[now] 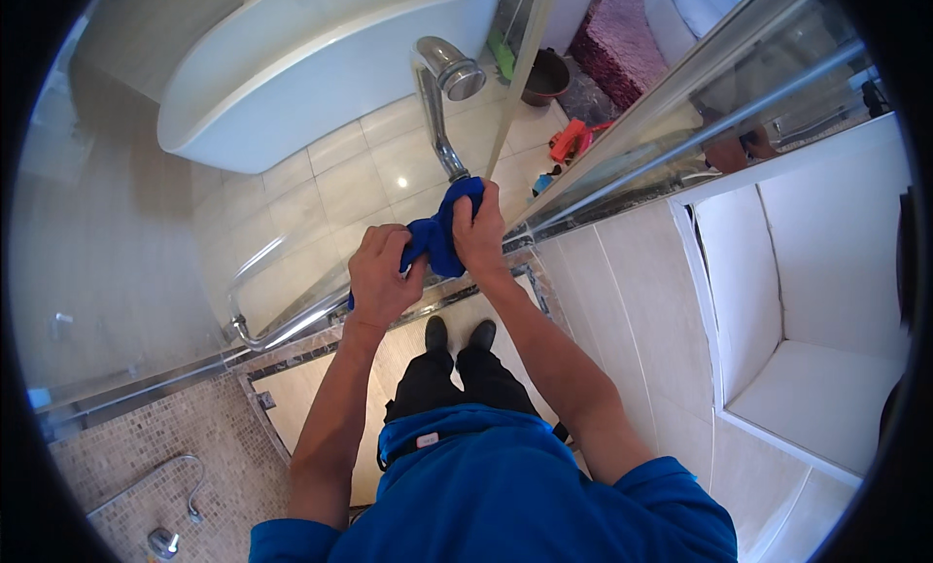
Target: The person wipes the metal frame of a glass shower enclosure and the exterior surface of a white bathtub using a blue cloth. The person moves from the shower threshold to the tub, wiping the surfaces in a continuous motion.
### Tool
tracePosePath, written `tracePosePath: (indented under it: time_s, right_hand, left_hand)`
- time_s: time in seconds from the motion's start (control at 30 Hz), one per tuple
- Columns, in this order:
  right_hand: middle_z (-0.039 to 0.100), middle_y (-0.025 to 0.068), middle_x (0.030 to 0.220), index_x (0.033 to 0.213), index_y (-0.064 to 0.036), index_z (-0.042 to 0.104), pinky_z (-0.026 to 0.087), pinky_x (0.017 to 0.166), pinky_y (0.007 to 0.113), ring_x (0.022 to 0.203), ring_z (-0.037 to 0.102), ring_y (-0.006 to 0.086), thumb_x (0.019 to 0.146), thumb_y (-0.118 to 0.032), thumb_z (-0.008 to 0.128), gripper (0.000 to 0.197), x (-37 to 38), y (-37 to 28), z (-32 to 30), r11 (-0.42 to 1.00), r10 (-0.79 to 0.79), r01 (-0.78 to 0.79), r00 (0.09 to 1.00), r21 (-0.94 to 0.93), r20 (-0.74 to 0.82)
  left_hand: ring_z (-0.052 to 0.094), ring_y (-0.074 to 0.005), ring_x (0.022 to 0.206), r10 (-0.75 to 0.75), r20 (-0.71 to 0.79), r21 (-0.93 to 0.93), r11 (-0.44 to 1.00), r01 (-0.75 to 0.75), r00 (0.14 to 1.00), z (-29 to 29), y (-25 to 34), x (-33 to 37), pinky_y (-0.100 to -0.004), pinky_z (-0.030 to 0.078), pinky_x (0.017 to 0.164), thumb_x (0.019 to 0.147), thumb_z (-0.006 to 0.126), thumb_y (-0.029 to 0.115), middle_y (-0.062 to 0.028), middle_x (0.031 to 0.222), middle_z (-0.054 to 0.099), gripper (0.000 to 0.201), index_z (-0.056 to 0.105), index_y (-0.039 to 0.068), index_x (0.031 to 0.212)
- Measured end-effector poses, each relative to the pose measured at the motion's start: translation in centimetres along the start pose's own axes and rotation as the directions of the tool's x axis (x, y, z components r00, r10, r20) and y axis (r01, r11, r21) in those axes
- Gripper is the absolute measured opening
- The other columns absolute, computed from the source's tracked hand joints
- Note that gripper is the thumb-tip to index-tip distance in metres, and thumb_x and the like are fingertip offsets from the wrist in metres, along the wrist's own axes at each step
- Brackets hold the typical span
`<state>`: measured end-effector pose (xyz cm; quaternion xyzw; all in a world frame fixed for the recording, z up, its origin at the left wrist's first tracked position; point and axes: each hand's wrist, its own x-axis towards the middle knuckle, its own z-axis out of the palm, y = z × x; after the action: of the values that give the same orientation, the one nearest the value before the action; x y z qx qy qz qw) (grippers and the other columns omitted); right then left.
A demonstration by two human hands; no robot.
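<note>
A white bathtub point(321, 87) fills the upper left of the frame; a white recess point(841, 398) takes up the right. A purple-pink rug point(619, 43) lies at upper right. A curved chrome handle point(433, 123) stands directly ahead, mid-frame; at its lower end, the left hand point(383, 274) and right hand point(478, 234) pinch a bunched blue cloth point(445, 242). Beyond sit a dark bucket point(545, 77) and a red object point(570, 141).

Bathtub point(326, 111) cropped above, handle point(436, 125) partly under cloth point(444, 240); red item point(569, 141) unclear
</note>
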<state>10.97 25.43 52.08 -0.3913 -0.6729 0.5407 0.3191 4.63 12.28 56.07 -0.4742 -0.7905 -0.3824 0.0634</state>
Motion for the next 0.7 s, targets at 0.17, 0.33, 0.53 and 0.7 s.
tracePosePath:
  time_s: [0.17, 0.33, 0.53, 0.7]
  right_hand:
    - [0.059, 0.0226, 0.090, 0.114, -0.0034, 0.047, 0.046, 0.073, 0.045, 0.081, 0.059, 0.0407, 0.089, -0.018, 0.049, 0.029, 1.0, 0.1, 0.8, 0.999, -0.030, 0.030, 1.000, -0.015, 0.003]
    - [0.060, 0.0236, 0.091, 0.113, -0.0044, 0.048, 0.046, 0.072, 0.047, 0.083, 0.059, 0.0429, 0.089, -0.020, 0.049, 0.028, 2.6, 0.1, 1.6, 0.998, -0.063, 0.064, 0.998, -0.027, 0.019]
    - [0.060, 0.0254, 0.092, 0.110, -0.0051, 0.049, 0.047, 0.072, 0.048, 0.085, 0.058, 0.0456, 0.089, -0.021, 0.050, 0.027, 4.6, 0.4, 3.4, 0.994, -0.072, 0.072, 0.997, -0.080, 0.011]
    - [0.059, 0.0263, 0.090, 0.109, -0.0020, 0.048, 0.045, 0.073, 0.050, 0.085, 0.057, 0.0455, 0.088, -0.020, 0.050, 0.028, 6.9, 0.6, 5.3, 0.987, -0.112, 0.116, 0.993, -0.115, 0.042]
  left_hand:
    - [0.058, -0.0307, 0.079, 0.000, -0.028, 0.005, 1.000, 0.000, 1.000, 0.1, -0.4, 0.7, -0.0371, 0.049, 0.065, 0.059, 0.073, 0.004, -0.0106, 0.090, 0.061, 0.032, 0.056, 0.004, 0.086]
    - [0.058, -0.0305, 0.077, -0.022, -0.054, 0.022, 0.999, 0.023, 0.998, 0.7, -1.0, 1.7, -0.0374, 0.049, 0.064, 0.059, 0.074, 0.004, -0.0098, 0.088, 0.061, 0.032, 0.056, 0.005, 0.085]
    - [0.058, -0.0312, 0.079, -0.036, -0.085, 0.052, 0.998, 0.040, 0.996, 1.0, -2.1, 3.1, -0.0379, 0.049, 0.065, 0.059, 0.074, 0.003, -0.0107, 0.087, 0.060, 0.032, 0.056, 0.005, 0.085]
    - [0.058, -0.0316, 0.080, -0.016, -0.141, 0.064, 0.998, 0.025, 0.990, 1.4, -3.7, 4.3, -0.0388, 0.048, 0.067, 0.059, 0.074, 0.002, -0.0118, 0.087, 0.060, 0.032, 0.056, 0.004, 0.085]
